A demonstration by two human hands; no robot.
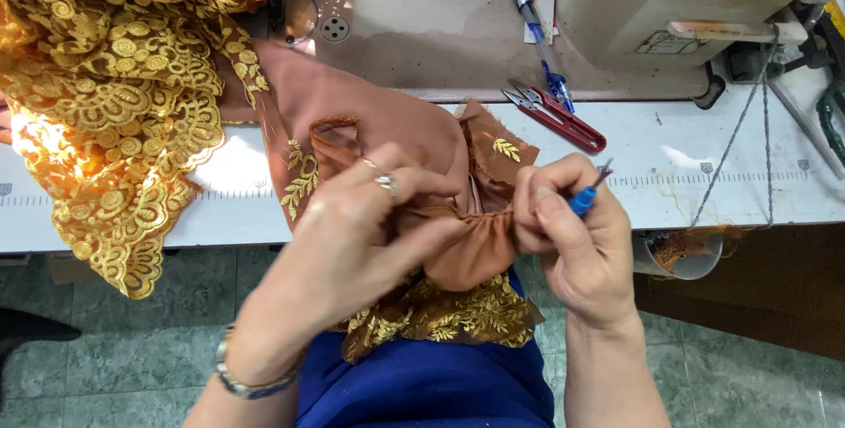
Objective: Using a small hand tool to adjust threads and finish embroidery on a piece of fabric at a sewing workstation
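— Brown gathered fabric with gold embroidery (466, 247) sits pinched in your left hand (352, 243), over your lap?
— Yes; your right hand (576, 234) at three o'clock grips the blue-handled seam ripper (583, 200). Likely unpicking; next calls for careful aim.

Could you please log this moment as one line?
left hand: pinches gathered brown fabric | right hand: holds blue-handled seam ripper, grips fabric

White worktable (731, 195), green tiled floor (132, 340)
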